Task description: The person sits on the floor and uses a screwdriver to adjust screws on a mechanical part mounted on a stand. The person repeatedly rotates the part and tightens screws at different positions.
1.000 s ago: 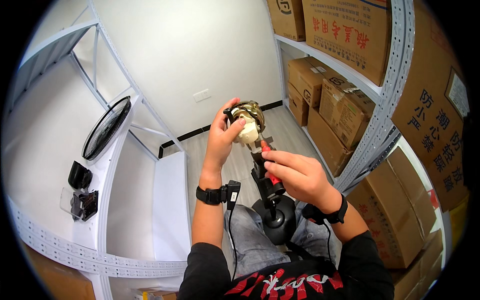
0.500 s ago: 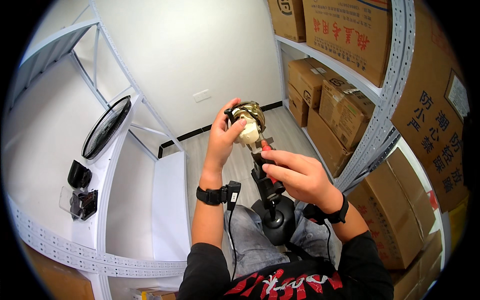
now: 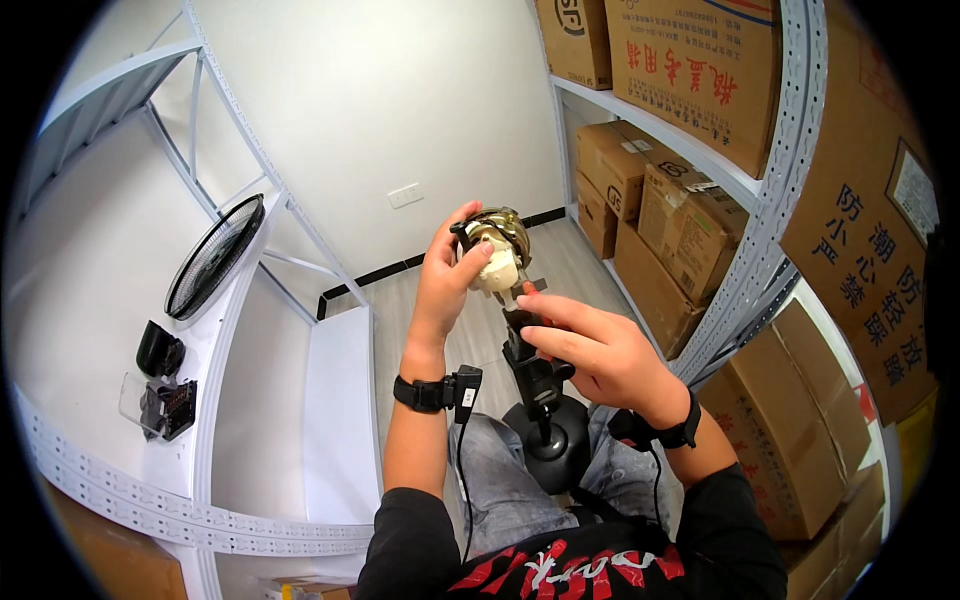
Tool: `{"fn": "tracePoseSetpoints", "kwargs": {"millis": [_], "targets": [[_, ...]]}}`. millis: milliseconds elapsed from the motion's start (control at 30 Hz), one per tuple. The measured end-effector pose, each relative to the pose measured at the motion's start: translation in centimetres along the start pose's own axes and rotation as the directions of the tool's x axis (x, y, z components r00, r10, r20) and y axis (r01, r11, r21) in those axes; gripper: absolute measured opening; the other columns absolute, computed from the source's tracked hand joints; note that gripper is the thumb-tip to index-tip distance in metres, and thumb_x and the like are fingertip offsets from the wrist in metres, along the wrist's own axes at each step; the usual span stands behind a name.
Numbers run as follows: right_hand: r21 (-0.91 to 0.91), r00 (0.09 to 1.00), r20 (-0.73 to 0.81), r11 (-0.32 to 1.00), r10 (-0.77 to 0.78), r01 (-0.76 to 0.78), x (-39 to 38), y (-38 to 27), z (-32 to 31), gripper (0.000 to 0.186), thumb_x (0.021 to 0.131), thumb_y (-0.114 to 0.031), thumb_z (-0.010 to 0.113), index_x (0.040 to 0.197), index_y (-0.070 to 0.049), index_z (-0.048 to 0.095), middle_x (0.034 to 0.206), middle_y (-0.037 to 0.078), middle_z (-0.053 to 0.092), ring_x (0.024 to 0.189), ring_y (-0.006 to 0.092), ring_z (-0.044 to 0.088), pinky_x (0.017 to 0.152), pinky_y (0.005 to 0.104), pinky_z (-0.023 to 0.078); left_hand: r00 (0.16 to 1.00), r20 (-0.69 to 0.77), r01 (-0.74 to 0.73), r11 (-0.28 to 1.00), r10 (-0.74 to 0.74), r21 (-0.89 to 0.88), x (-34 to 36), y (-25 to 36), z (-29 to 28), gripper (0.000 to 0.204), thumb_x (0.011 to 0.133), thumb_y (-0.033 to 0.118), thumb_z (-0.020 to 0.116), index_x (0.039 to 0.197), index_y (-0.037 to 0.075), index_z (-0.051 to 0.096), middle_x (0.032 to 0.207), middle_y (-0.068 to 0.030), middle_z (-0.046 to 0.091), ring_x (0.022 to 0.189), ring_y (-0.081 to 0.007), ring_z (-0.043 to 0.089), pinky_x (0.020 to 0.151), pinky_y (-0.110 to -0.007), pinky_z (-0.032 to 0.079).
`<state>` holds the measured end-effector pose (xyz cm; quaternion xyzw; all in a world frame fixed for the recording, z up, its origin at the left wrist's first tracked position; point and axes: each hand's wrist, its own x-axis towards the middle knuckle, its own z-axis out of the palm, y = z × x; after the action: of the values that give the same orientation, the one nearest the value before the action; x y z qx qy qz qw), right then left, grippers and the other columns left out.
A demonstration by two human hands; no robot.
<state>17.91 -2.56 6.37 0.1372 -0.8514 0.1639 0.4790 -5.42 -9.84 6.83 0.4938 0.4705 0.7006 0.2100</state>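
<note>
My left hand is wrapped round a small fan motor with a brass-coloured housing, its thumb pressed on the cream plastic block at the motor's near side. The motor tops a black fan stand, whose round base rests between my thighs. My right hand is closed beside the stand's neck, just below the cream block. A red-handled screwdriver is in its fingers; they hide most of the handle, and I cannot make out the tip.
On the left, a white shelf carries a black fan grille, a black plastic cover and a small box of dark parts. Cardboard boxes fill the rack on the right. A large carton stands by my right elbow.
My right hand's fingers have shifted slightly on the screwdriver, and less of its red handle shows. The left hand and motor stay nearly in place.
</note>
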Motion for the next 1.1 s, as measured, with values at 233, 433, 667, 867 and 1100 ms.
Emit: {"fn": "tracePoseSetpoints", "kwargs": {"millis": [233,433,667,867,1100], "targets": [[0.113,0.982,-0.071,0.98,0.173,-0.165,0.0,-0.3,1.0,0.028,0.082,-0.01,0.083,0.099,-0.003,0.063,0.108,0.011,0.069,0.084,0.0292,0.07,0.071,0.0398,0.057,1.0,-0.01,-0.001,1.0,0.001,0.009,0.0,-0.1,0.1,0.066,0.095,0.015,0.07,0.153,-0.004,0.043,0.143,-0.0131,0.058,0.13,-0.0204,0.057,0.111,-0.035,0.045],[0.1,0.998,0.041,0.994,0.041,-0.045,0.6,-1.0,-0.2,0.04,0.076,-0.004,0.079,0.115,-0.008,0.069,0.109,0.008,0.07,0.088,0.0298,0.071,0.077,0.0368,0.059,1.0,-0.012,-0.01,1.0,0.01,0.01,0.1,-0.2,-0.2,0.066,0.095,0.016,0.069,0.152,-0.005,0.044,0.145,-0.0133,0.057,0.13,-0.0208,0.056,0.111,-0.035,0.044],[0.005,0.991,-0.136,1.0,-0.008,0.009,-0.1,0.2,0.7,0.03,0.081,-0.005,0.081,0.108,-0.003,0.068,0.106,0.012,0.071,0.081,0.029,0.071,0.071,0.037,0.059,0.999,0.009,-0.048,0.996,0.047,0.071,0.3,-0.4,-0.1,0.069,0.098,0.022,0.07,0.157,0.003,0.041,0.155,-0.0148,0.048,0.137,-0.0236,0.052,0.116,-0.038,0.041],[0.12,0.996,-0.055,0.991,0.067,-0.06,0.8,-1.1,0.4,0.032,0.082,-0.002,0.078,0.112,-0.004,0.07,0.112,0.012,0.07,0.086,0.0285,0.07,0.074,0.0367,0.059,0.931,-0.028,-0.357,0.922,0.364,0.15,0.7,-1.7,-0.4,0.073,0.098,0.042,0.072,0.157,0.011,0.043,0.165,-0.0198,0.037,0.15,-0.0305,0.038,0.122,-0.044,0.033],[0.019,0.996,-0.063,0.998,-0.063,0.064,0.0,-0.3,0.2,0.029,0.08,0.001,0.078,0.106,-0.003,0.067,0.112,0.013,0.073,0.086,0.0288,0.073,0.073,0.0348,0.061,0.897,0.079,-0.437,0.841,0.435,0.32,1.1,-2.0,-1.8,0.059,0.097,0.053,0.068,0.138,0.012,0.06,0.164,-0.0201,0.038,0.159,-0.0374,0.022,0.126,-0.049,0.022]]}}
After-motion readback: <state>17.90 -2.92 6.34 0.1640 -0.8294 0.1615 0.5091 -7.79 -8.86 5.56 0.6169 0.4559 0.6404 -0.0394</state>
